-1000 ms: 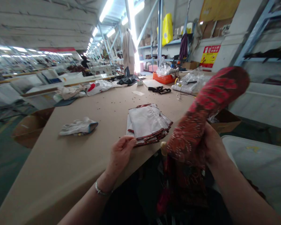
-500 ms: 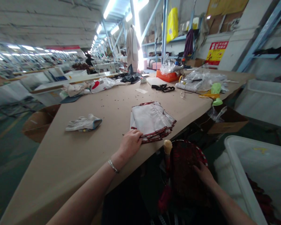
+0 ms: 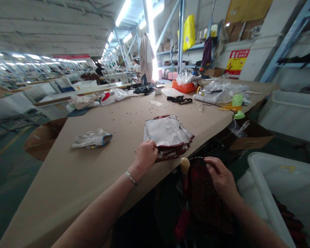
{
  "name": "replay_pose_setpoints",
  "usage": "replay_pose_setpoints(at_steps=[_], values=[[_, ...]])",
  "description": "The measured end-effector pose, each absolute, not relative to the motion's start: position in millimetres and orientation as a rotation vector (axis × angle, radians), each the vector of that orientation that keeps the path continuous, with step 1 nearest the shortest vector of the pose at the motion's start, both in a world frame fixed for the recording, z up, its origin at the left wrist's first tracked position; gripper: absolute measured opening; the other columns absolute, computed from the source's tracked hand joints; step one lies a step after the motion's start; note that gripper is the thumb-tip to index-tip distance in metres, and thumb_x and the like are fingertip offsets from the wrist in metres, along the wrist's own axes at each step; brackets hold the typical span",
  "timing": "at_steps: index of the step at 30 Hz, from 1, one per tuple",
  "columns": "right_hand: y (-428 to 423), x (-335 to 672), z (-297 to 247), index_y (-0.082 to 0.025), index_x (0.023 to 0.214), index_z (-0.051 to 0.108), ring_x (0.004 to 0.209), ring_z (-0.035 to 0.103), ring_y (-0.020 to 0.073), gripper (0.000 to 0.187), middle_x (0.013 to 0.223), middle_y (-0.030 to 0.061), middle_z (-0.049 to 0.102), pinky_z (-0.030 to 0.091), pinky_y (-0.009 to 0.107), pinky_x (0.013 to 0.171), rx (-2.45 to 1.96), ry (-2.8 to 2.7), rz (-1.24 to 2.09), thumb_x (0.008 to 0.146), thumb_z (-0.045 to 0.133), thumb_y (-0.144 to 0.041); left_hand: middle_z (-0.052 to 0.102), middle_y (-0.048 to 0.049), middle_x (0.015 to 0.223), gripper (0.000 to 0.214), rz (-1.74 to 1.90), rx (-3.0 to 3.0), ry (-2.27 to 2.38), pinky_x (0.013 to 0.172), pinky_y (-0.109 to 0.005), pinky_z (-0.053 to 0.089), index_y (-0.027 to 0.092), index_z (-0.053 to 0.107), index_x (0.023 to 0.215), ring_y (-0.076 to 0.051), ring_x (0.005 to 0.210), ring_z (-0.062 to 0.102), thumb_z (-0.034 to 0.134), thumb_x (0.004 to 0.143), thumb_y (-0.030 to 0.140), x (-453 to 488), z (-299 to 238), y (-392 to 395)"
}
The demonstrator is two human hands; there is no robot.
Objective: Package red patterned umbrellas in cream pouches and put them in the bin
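On the table lies a stack of folded pale grey cloth pieces with dark red edging (image 3: 165, 131). My left hand (image 3: 146, 156) has its fingers curled closed on the near left corner of this stack, where the top edge is slightly raised. Below the table's front edge, my right hand (image 3: 220, 175) pinches the upper rim of a dark red cloth bundle (image 3: 201, 199), which hangs in shadow. Beside that bundle stands a pale rounded knob on a red shaft (image 3: 185, 166). The lower part of the bundle is too dark to make out.
A white work glove (image 3: 92, 138) lies left on the brown-covered table (image 3: 93, 182). Farther back are black straps (image 3: 179, 99), an orange tray (image 3: 186, 86) and clear plastic bags (image 3: 222, 90). A white bin (image 3: 260, 179) holding dark red material stands at right, near an open carton (image 3: 250, 137).
My right hand has risen from the side of the dark red bundle to its upper rim and closed there. My left fingers have curled in at the stack's corner, lifting its edge slightly.
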State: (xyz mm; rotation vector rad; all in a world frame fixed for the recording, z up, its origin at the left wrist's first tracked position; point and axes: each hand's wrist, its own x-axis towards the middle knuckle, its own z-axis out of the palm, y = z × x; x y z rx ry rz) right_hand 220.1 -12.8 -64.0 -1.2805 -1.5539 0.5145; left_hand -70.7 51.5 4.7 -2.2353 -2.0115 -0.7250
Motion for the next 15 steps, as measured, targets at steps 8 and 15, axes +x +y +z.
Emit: replay_pose_setpoints(at_steps=[8, 15], values=[[31.7, 110.2, 37.5, -0.018, 0.125, 0.057, 0.116, 0.048, 0.0279, 0.037, 0.126, 0.0121, 0.057, 0.044, 0.045, 0.099, -1.082, -2.266, 0.071, 0.089, 0.054, -0.027, 0.059, -0.0039, 0.073, 0.013, -1.010, -2.216, -1.811, 0.068, -0.029, 0.041, 0.021, 0.053, 0.067, -0.019, 0.074, 0.055, 0.048, 0.073, 0.010, -58.5, 28.2, 34.7], [68.7, 100.6, 34.4, -0.017, 0.117, 0.062, 0.105, 0.060, 0.0286, 0.038, 0.114, 0.0138, 0.066, 0.049, 0.041, 0.087, -1.432, -2.460, -0.091, 0.086, 0.042, -0.008, 0.058, -0.0041, 0.074, 0.016, -1.022, -2.191, -1.805, 0.070, -0.029, 0.041, 0.021, 0.050, 0.067, -0.019, 0.076, 0.054, 0.045, 0.072, 0.007, -75.6, 24.2, 1.2]])
